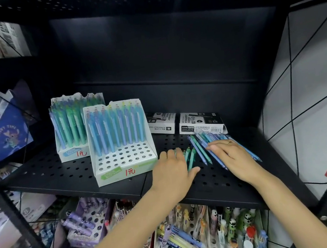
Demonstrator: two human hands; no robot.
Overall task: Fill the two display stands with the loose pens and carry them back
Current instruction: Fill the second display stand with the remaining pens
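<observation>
Black perforated shelf (47, 169), dark back; both hands' fingers spread over loose pens (202, 150).

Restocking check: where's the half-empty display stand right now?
Head view, centre-left on the black shelf: the half-empty display stand stands just left of the left hand.

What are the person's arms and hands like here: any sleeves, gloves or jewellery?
Both forearms are bare, with no sleeves in view and no gloves. The right hand wears a thin gold-coloured ring on one finger. The left hand shows no ring, watch or bracelet.
</observation>
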